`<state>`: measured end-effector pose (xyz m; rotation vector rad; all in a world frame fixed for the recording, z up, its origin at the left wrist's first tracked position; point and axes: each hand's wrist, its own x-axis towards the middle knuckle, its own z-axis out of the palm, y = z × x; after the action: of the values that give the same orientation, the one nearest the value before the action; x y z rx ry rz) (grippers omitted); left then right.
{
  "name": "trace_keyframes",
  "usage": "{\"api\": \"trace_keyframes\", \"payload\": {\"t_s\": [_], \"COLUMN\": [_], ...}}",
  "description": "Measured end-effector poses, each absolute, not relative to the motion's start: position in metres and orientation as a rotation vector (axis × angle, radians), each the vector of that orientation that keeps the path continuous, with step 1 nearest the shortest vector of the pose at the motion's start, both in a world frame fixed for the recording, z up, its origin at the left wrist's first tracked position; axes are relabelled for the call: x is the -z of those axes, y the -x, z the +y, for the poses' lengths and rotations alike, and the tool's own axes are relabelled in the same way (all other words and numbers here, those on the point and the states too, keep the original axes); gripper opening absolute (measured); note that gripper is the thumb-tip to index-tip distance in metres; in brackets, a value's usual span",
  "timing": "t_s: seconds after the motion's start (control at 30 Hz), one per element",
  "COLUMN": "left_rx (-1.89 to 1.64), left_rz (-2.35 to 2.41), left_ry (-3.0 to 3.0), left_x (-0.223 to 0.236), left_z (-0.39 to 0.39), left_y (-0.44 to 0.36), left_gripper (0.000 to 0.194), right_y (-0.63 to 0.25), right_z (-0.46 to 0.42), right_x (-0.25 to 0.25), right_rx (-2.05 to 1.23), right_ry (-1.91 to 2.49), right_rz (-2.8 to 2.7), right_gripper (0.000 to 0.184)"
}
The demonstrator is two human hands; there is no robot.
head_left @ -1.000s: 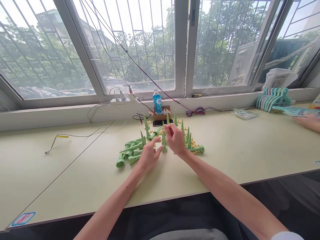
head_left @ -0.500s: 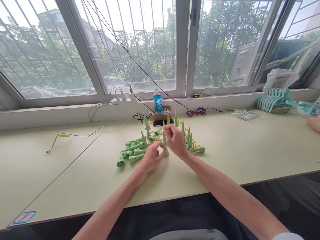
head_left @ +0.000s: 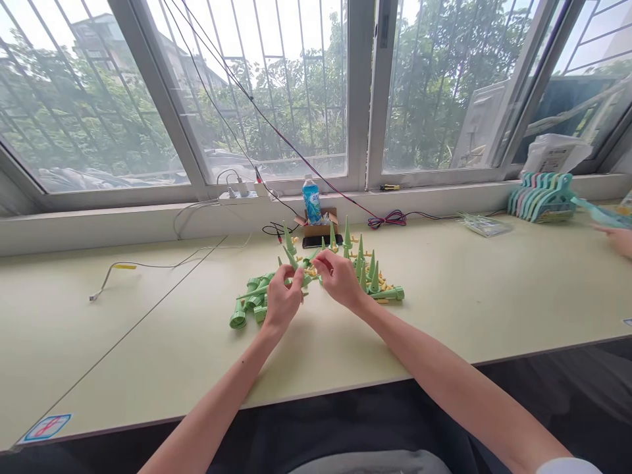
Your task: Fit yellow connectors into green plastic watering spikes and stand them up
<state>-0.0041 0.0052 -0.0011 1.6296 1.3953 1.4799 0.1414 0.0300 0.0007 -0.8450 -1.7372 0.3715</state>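
My left hand (head_left: 285,296) is closed around a green plastic spike (head_left: 305,294), mostly hidden by the fingers; a thin green end sticks out by the palm. My right hand (head_left: 340,280) is close by, thumb and fingertips pinched together. Whatever lies in that pinch is too small to make out. Beside the left hand is a heap of lying green spikes with wide round collars (head_left: 238,318). Behind and right of the hands, several green cones (head_left: 374,280) stand upright, some with small yellow pieces (head_left: 390,288) by them.
A blue-labelled bottle (head_left: 311,201), a small cardboard box (head_left: 328,227) and a dark phone (head_left: 322,241) are at the back. Cables (head_left: 390,219) lie along the sill. At the far right are teal hangers (head_left: 540,197), a plastic packet (head_left: 484,225) and another person's hand (head_left: 619,240).
My left hand has moved left, away from the upright spike both hands were touching, to the heap. My right hand has shifted slightly left and down. Another upright cone shows on the right.
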Motion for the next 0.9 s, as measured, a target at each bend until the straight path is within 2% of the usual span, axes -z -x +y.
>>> {"api": "trace_keyframes", "payload": {"t_s": [0.9], "left_rx": [-1.502], "left_rz": [1.373], "left_ry": [-1.574], "left_x": [0.0003], "left_z": [0.0036], "left_y": [0.0038], "left_gripper": [0.035], "right_y": [-0.1371], "right_z": [0.0277], "right_x": [0.0030], "right_rx": [-0.461], "right_ry": [0.761], "right_rz": [-1.827], "right_gripper": [0.018]}}
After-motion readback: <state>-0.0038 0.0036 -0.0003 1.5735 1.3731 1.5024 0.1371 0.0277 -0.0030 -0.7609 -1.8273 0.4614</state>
